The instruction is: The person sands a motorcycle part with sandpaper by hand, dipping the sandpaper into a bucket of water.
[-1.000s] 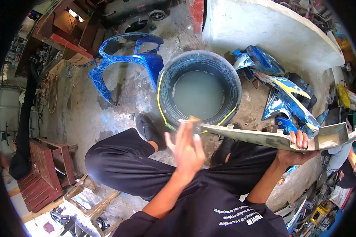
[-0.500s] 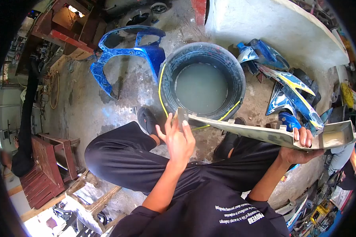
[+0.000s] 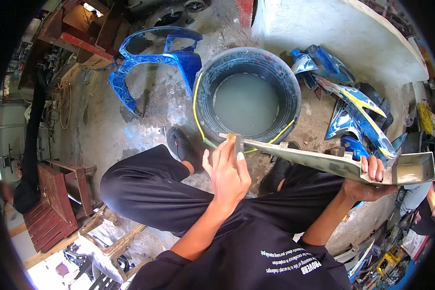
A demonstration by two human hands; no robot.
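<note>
A long pale plastic panel point(image 3: 314, 162), with grey-green worn patches and small tabs along its edge, lies slantwise over my lap. My right hand point(image 3: 369, 181) is closed around it near its boxy right end, fingers curled over the upper edge. At the panel's narrow left end, my left hand point(image 3: 227, 176) pinches a small folded grey-brown sheet that looks like sandpaper point(image 3: 239, 145) between thumb and fingers. The sheet is against or very near that end; exact contact is hidden. Just beyond stands a black bucket point(image 3: 295, 104) holding cloudy water point(image 3: 246, 106).
A blue plastic fairing point(image 3: 183, 60) lies on the concrete floor left of the bucket. Blue, white and yellow body panels point(image 3: 357, 108) are piled to the right, beside a white curved wall point(image 3: 333, 29). A red-brown wooden stool point(image 3: 53, 198) and another person point(image 3: 31, 169) are at far left.
My left hand has shifted slightly right along the panel's left end, with the sheet still in its fingers. My right hand keeps its grip. The view has shifted slightly.
</note>
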